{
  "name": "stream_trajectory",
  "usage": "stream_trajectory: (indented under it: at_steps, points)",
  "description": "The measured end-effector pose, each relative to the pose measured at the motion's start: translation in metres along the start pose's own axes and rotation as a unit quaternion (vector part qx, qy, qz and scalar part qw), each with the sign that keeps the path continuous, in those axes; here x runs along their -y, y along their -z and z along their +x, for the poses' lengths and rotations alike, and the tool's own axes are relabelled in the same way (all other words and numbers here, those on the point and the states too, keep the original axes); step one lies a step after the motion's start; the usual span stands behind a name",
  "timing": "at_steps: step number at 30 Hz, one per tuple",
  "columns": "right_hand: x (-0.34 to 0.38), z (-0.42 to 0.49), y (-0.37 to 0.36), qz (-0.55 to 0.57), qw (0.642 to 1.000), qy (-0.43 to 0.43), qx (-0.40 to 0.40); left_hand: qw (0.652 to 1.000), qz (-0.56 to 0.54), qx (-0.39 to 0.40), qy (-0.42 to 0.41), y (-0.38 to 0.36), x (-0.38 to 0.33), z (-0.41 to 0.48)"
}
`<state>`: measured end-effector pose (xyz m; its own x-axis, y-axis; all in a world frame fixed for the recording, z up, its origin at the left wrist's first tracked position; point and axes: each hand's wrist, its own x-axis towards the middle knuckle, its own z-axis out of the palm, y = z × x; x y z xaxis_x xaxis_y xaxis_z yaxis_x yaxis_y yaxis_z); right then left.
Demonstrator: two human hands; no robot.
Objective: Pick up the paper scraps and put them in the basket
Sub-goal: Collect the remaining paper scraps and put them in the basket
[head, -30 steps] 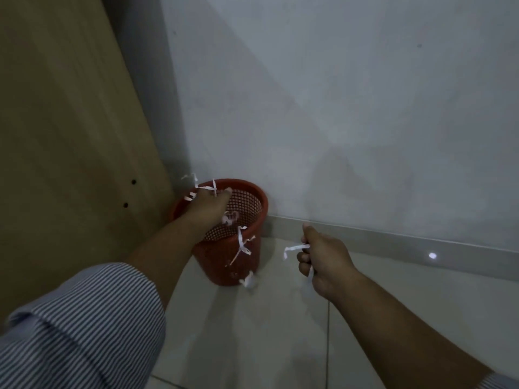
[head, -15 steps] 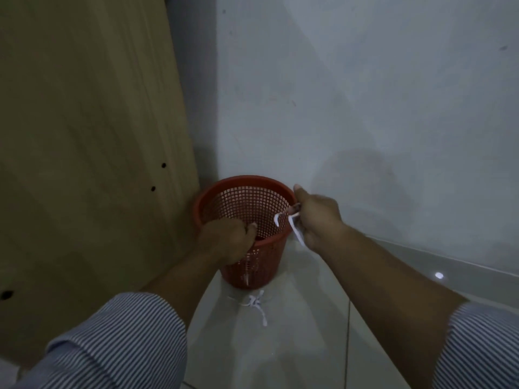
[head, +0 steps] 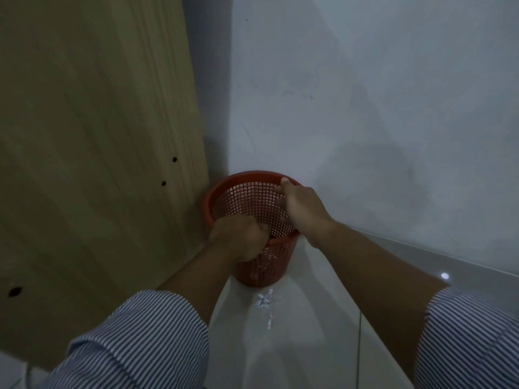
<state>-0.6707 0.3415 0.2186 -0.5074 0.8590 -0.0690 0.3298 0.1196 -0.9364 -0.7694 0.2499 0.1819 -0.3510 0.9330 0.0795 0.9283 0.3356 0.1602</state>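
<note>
Paper scraps (head: pixel 264 300) on pale tiled floor (head: pixel 309 346), red basket (head: pixel 224 186) in wall corner, both hands' grips unclear

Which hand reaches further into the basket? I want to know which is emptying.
The right hand: it stretches over the basket to the far rim, while the left hand sits fisted at the near rim.

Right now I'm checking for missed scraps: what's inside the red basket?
Both hands reach into the red plastic mesh basket: the left hand at the near rim, the right hand over the opening. They cover the bottom. White paper scraps lie outside on the floor.
</note>
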Motion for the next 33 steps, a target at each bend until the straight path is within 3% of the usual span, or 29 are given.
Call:
stream_trajectory:
  at_steps: [6, 13, 16, 20, 24, 27, 29, 33]
  points:
    - [-0.025, -0.023, 0.021, -0.086, 0.967, 0.196, -0.14, 1.0, 0.015, 0.008, 0.0, 0.002, -0.005, -0.001]
    - [-0.089, -0.053, 0.019, -0.132, 0.946, 0.25, -0.156, 1.0, 0.02, -0.004, 0.021, -0.003, -0.003, 0.003]
    - [-0.122, -0.059, 0.006, -0.173, 0.955, 0.224, -0.093, 0.999, 0.028, -0.003, 0.036, -0.008, 0.0, 0.007]
    - [-0.162, -0.06, -0.019, -0.259, 0.946, 0.168, 0.095, 0.998, 0.024, 0.0, 0.05, -0.014, 0.004, 0.011]
    - [-0.177, -0.059, -0.046, -0.351, 0.894, 0.115, 0.255, 0.999, 0.038, 0.0, 0.03, -0.017, 0.006, 0.014]
    - [-0.183, -0.057, -0.064, -0.423, 0.835, 0.07, 0.343, 0.999, 0.025, 0.003, 0.036, -0.017, 0.006, 0.014]
    - [-0.188, -0.056, -0.069, -0.474, 0.804, 0.079, 0.35, 0.999, 0.031, -0.004, 0.039, -0.017, 0.004, 0.013]
    - [-0.194, -0.06, -0.069, -0.52, 0.793, 0.161, 0.272, 0.998, 0.038, 0.0, 0.057, -0.017, 0.003, 0.017]
